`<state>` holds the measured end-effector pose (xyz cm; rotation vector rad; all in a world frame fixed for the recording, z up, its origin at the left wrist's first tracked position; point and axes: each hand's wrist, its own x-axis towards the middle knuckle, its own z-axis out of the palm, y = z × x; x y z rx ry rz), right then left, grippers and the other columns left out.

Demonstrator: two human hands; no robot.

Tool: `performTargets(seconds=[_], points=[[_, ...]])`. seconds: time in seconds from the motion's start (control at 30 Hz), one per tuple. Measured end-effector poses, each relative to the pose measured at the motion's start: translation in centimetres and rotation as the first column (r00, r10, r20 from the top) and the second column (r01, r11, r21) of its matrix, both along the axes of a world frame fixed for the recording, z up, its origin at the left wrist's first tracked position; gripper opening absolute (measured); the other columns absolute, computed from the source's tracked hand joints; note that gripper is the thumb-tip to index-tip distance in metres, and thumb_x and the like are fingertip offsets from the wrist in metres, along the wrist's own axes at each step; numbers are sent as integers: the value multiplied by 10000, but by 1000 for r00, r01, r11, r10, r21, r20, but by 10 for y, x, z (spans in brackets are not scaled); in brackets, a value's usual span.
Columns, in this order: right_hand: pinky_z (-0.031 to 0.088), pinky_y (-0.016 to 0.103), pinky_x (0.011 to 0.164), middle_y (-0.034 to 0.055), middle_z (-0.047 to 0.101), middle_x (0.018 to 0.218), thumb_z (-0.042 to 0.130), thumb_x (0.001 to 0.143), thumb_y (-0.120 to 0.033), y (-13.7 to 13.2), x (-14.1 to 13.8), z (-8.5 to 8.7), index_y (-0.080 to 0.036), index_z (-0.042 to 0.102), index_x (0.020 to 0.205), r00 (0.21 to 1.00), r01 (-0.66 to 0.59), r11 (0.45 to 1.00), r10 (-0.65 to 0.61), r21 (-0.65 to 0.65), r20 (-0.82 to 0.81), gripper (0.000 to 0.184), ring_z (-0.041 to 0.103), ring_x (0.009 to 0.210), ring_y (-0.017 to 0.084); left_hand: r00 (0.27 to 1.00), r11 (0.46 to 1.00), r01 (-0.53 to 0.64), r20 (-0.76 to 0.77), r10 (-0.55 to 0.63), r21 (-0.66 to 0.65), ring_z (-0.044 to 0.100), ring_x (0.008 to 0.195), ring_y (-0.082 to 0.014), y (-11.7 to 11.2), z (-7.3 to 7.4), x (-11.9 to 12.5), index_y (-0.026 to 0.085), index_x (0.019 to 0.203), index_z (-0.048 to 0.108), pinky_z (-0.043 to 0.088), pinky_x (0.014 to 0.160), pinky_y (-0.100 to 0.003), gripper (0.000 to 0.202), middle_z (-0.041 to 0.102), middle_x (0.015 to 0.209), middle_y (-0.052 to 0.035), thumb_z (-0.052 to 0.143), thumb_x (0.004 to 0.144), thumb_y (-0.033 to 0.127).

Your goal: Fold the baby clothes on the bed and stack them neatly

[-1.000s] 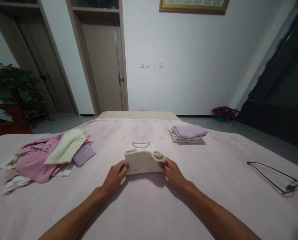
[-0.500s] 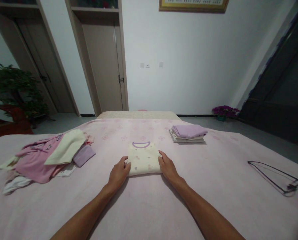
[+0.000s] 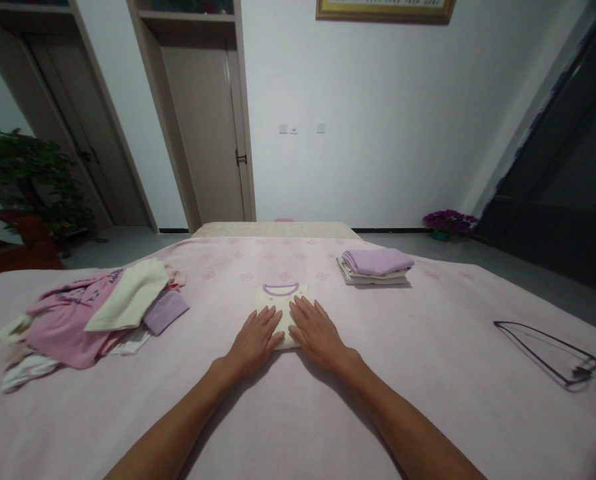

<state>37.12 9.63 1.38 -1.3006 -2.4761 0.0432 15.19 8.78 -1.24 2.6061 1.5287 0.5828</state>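
Observation:
A small cream shirt with a lilac collar (image 3: 281,295) lies folded in the middle of the pink bed cover (image 3: 298,413). My left hand (image 3: 256,339) rests flat on its left half, fingers stretched out. My right hand (image 3: 317,332) lies flat on its right half, fingers spread. Both palms press down on the folded shirt and hide most of it; only the collar end shows beyond my fingertips.
A loose heap of pink, cream and lilac clothes (image 3: 91,313) lies at the left. A neat stack of folded garments (image 3: 375,266) sits at the back right. A dark wire hanger (image 3: 548,352) lies at the right. Beyond the bed are doors, a plant and a flower pot.
The lifted fold of the shirt was laid down flat. My hands then moved from its two sides onto its top and now lie open on it.

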Motion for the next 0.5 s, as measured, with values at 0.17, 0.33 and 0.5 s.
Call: performTargets(seconds=[0.17,0.33,0.5], points=[[136,468,1216,123,239,1619,277,1015,-497,9,9,-13,-134,311,1545,997,59,982,-49,-182,55,643,183,1505,242,997,990,-47,-71,38,-131,182,1507,-300,5,-5,-8,253,1533,344,225,1191,-534,664,221,1628,-121,322,979,618],[120,469,1217,115,189,1633,261,1005,-547,13,17,-14,-138,280,1557,997,75,971,-65,-226,52,688,150,1512,242,999,985,-23,-35,17,-169,165,1509,-312,9,-6,-18,278,1545,307,202,1182,-583,664,182,1632,-127,315,979,625],[105,483,1222,136,206,1625,311,992,-554,5,36,-13,-120,286,1552,998,49,976,-38,-211,57,709,160,1510,247,997,991,76,38,-72,-113,163,1511,-295,3,-10,-37,252,1552,294,211,1201,-538,678,206,1628,-119,404,971,586]])
